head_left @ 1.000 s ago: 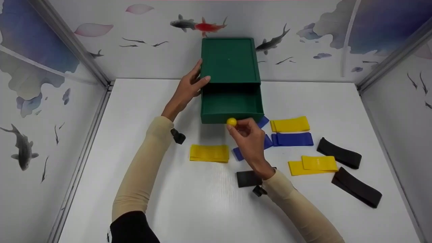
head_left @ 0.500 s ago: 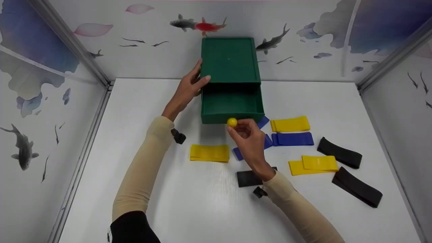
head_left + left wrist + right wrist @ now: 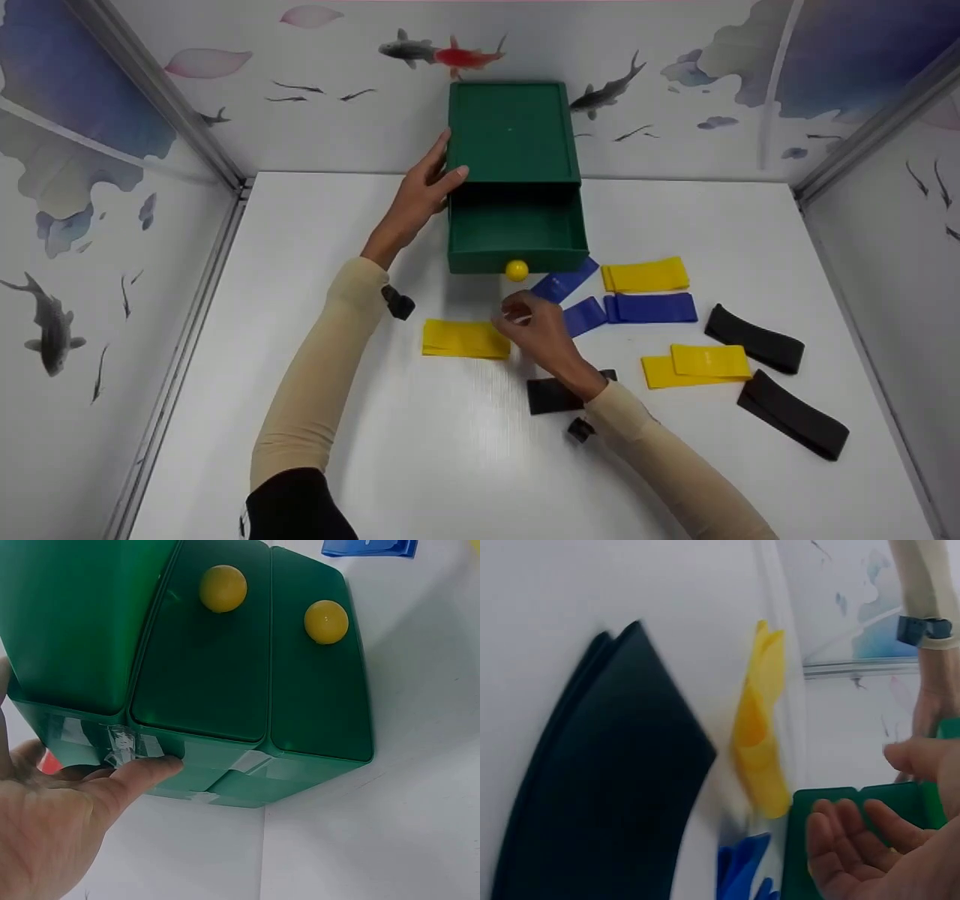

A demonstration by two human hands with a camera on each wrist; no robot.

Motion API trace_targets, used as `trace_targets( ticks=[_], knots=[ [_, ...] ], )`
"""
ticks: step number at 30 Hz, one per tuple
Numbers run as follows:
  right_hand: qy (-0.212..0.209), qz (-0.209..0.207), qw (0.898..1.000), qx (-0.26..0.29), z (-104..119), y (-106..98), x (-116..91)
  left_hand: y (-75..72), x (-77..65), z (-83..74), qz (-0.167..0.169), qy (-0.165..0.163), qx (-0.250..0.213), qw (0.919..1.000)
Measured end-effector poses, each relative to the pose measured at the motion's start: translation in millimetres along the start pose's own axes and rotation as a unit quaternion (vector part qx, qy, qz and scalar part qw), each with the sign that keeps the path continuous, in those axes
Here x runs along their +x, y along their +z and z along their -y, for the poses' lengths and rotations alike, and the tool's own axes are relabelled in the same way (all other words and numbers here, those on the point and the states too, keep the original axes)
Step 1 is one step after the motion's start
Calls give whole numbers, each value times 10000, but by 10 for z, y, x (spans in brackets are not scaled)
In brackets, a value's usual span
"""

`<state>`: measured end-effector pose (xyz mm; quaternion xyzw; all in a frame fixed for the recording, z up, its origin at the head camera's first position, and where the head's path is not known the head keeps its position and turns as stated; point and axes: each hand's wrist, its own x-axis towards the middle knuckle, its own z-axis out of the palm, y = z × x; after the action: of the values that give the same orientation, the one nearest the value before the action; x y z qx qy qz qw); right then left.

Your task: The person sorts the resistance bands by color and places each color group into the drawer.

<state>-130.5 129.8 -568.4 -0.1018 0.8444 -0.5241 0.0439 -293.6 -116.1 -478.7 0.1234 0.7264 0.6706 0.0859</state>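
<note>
A green drawer cabinet (image 3: 514,135) stands against the back wall, its top drawer (image 3: 476,262) pulled out. A round yellow knob (image 3: 517,271) sits on that drawer's front. My left hand (image 3: 418,195) rests against the cabinet's left side, thumb laid along it near the front edge. In the left wrist view two lower drawers with yellow knobs (image 3: 326,622) are closed flush, and strips of clear tape cross the cabinet's side. My right hand (image 3: 540,326) hovers just in front of the knob, apart from it, fingers loosely bent and holding nothing.
Folded flat bands lie on the white table: a yellow band (image 3: 466,340) by the right hand, blue bands (image 3: 651,308) right of the drawer, a black band (image 3: 553,396) under the right wrist, more yellow and black bands (image 3: 754,340) farther right. Printed wall panels enclose the table.
My right hand has let go of the yellow knob and drawn back toward me. The left hand stays on the cabinet, and the drawer remains pulled out.
</note>
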Motion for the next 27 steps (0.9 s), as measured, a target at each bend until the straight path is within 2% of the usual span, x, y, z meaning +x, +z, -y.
trace_targets(
  ticks=[4,11,18,27],
  knots=[
    [194,564,9980,-227,-106,10,35,0,14,15,41,-55,21,10000],
    [17,875,9940,-649,-136,-11,82,-1,10,16,82,-17,18,10000],
    [-140,1302,9837,-1235,-139,-47,116,0,4,6,56,-18,-7,10000],
    [-313,1262,9788,-1581,-156,-66,121,-11,-8,9,3,-46,-5,10000]
  ],
)
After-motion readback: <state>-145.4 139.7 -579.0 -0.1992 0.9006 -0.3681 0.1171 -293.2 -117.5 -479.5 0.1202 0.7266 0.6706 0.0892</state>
